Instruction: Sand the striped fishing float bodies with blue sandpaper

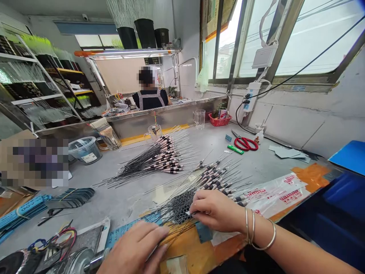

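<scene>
My left hand (139, 245) is low in the middle, thumb and fingers closed around what looks like the thin dark stem of a fishing float. To its right, my right hand (218, 211) pinches something small at its fingertips, mostly hidden, with a white bit beside it. Under and behind the right hand lies a pile of fishing floats (212, 177), with pale and black banded bodies and thin stems, over a dark honeycomb-patterned piece (182, 205). Farther back rests a bigger bundle of similar floats (168, 154).
Red-handled scissors (245, 144) and a green lighter-like item (235, 149) lie at right. Glass mugs (199, 119), a red basket (220, 118) and a plastic tub (85, 150) stand along the back. A wired motor (76, 260) sits front left. Another person (151, 97) sits beyond.
</scene>
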Tool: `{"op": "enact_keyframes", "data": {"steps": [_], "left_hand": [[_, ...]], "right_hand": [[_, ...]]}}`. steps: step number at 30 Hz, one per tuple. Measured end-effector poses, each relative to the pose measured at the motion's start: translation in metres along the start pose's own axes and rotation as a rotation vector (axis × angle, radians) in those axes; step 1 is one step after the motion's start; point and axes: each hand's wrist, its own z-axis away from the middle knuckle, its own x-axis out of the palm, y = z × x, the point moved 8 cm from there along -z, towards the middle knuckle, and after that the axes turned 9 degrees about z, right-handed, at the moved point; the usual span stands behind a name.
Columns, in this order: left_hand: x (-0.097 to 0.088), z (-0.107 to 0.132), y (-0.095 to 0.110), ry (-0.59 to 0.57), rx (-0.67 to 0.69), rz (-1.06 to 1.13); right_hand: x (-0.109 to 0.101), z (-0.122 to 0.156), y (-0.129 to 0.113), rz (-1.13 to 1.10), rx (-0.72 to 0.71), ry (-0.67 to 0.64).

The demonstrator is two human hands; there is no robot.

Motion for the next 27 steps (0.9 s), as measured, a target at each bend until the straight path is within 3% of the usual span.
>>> {"op": "enact_keyframes", "data": {"steps": [7,17,27], "left_hand": [[0.045,-0.018,-0.01,-0.18,0.008,-0.18],[0.052,-0.031,-0.013,-0.091,-0.101,-0.031],[0.072,-0.053,-0.01,-0.158,-0.256,0.143]], "right_hand": [[-0.013,0.02,0.015,-0.053,0.026,0.058],[-0.016,0.026,0.024,-0.081,0.057,0.061],[-0.021,0.035,0.029,-0.089,0.068,0.094]]}}
